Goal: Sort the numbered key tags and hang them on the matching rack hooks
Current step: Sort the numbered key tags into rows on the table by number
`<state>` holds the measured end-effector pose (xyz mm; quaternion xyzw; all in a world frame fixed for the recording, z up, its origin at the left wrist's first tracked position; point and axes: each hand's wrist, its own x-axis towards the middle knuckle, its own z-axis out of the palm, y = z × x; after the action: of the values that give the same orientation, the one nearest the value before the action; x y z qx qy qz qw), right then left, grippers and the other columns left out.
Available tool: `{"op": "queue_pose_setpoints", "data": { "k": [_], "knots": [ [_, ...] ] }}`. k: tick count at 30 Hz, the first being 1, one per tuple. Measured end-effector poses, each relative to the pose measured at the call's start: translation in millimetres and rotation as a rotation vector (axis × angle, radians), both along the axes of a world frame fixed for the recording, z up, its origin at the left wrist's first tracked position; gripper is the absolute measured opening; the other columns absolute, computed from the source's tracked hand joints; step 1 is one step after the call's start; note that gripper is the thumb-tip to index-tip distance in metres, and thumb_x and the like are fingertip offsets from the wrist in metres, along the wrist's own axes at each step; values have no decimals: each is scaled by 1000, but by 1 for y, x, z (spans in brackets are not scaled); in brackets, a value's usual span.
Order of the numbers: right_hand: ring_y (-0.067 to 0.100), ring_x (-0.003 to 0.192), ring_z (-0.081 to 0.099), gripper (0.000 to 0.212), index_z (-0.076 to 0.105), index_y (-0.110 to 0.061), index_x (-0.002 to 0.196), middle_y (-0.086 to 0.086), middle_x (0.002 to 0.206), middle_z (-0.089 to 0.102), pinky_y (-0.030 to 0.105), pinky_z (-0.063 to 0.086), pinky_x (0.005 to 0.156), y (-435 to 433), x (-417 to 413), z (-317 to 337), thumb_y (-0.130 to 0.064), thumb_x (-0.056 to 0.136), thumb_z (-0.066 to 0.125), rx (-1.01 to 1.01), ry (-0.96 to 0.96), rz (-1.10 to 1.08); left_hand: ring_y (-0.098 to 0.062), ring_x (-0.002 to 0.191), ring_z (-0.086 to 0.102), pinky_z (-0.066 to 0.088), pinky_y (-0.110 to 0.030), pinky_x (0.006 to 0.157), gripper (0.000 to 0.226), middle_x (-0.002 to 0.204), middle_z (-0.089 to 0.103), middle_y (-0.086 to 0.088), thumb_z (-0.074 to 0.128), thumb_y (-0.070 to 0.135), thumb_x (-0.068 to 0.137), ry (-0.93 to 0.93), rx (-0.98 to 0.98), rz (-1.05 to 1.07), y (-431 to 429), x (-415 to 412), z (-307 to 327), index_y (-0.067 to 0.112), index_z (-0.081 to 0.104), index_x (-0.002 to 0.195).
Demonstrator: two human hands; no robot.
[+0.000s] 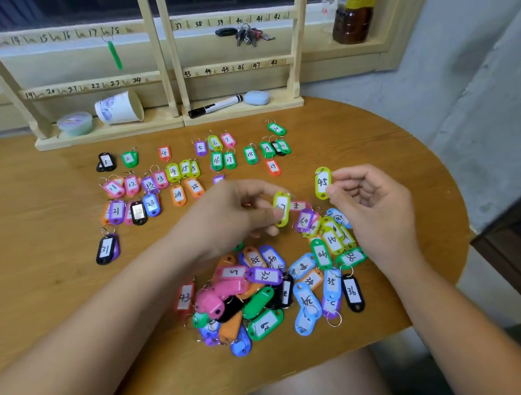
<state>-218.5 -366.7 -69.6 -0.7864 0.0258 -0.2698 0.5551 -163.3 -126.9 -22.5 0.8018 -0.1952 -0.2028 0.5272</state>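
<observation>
Both forearms reach over the unsorted pile [262,296] of tags near the bench [48,217] edge. The left hand [232,216] pinches a yellow tag [282,209] by its lower end, its number too blurred to read. The right hand [371,205] pinches tag 45 [323,182] between thumb and fingertips, upright and clear of the bench. Sorted rows [161,175] lie beyond, roughly in number order. The rack [171,78] stands at the back with one green tag [115,53] hung near 18.

Likely risks: handwriting lying upside down in the pile invites misreading, so a tag could land in the wrong row or on the wrong hook. A wrist dragged across could scatter the rows. Tangled rings may lift a neighbouring tag along.
</observation>
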Motion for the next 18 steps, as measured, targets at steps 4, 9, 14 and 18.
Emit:
{"op": "queue_pose_setpoints", "data": {
  "k": [4,9,14,18],
  "knots": [
    [17,87,73,21,76,-16,111,-7,94,76,30,61,77,7,-3,0,-7,93,81,-57,-14,-11,-12,69,74,57,-20,64,24,88,78,-24,67,6,102,122,-186,108,18,-5,-2,10,77,123],
    [17,87,74,22,77,-17,111,-8,94,77,29,62,78,14,-4,4,-9,92,82,-72,-21,-22,-18,74,76,59,-29,70,16,86,80,-20,65,11,104,155,-198,178,34,-6,-6,7,78,113],
    [14,84,75,19,78,-18,108,-6,90,79,28,60,77,23,0,11,-14,90,84,-23,5,-3,-16,69,73,53,-25,64,18,81,79,-14,63,13,106,112,-131,198,52,-5,-5,6,80,104],
    [16,82,75,15,79,-17,104,-5,88,79,31,62,77,32,7,15,-13,90,84,-28,57,26,-15,68,69,49,-22,62,16,79,78,-11,69,16,102,72,-70,266,71,0,-8,11,82,95]
  ]
}}
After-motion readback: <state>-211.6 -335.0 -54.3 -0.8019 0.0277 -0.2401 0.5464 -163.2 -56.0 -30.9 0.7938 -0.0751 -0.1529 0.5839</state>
